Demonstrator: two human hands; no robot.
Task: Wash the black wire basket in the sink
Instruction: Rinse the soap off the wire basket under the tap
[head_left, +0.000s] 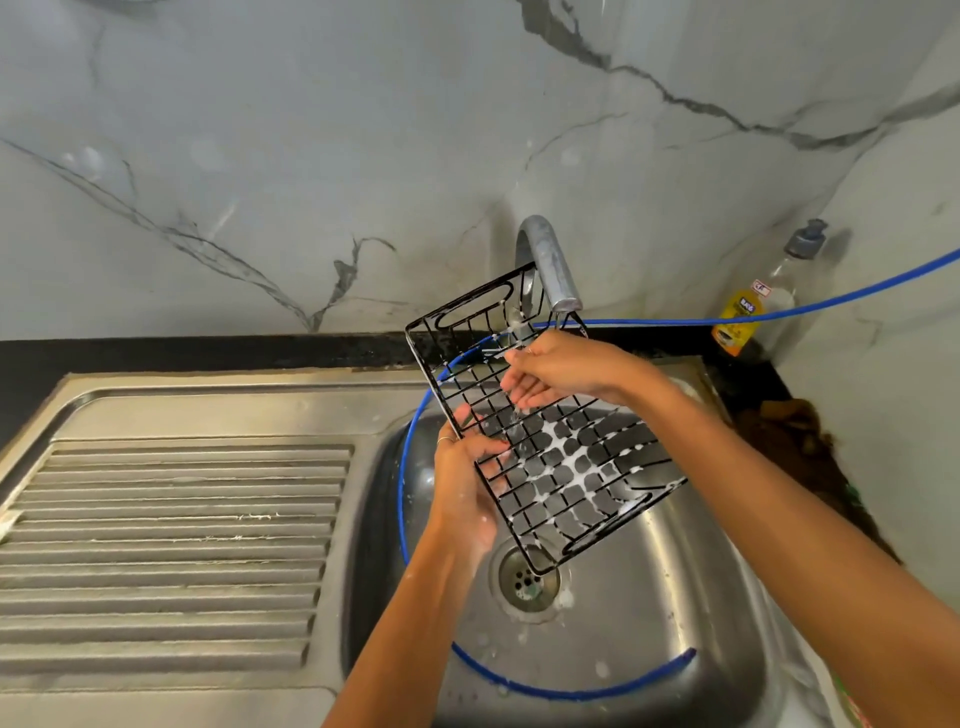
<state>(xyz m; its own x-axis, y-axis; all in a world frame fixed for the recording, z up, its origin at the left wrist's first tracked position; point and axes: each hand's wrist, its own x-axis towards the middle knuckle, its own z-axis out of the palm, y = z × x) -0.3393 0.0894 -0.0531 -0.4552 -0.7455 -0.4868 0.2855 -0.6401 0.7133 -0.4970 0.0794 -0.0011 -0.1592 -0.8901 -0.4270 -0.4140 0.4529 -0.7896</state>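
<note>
A person tilts a soapy black wire basket (545, 431) over the sink (649, 597), just under the tap (550, 260). The left hand (462, 478) curls its fingers (488, 447) around 1 long edge; the right hand (561, 371) rubs the mesh with fingers straight. Suds likely make the wire slippery, so the basket could slide down onto the drain (527, 577) or snag the blue hose (415, 431) looped beside it.

Wire basket (545, 431) held tilted over the sink (649, 597) basin, below the tap (550, 265) — drain (527, 578) beneath its near corner. Draining board (171, 540) left; bottle (763, 301) behind-right; hose (519, 680) loops through the basin.
</note>
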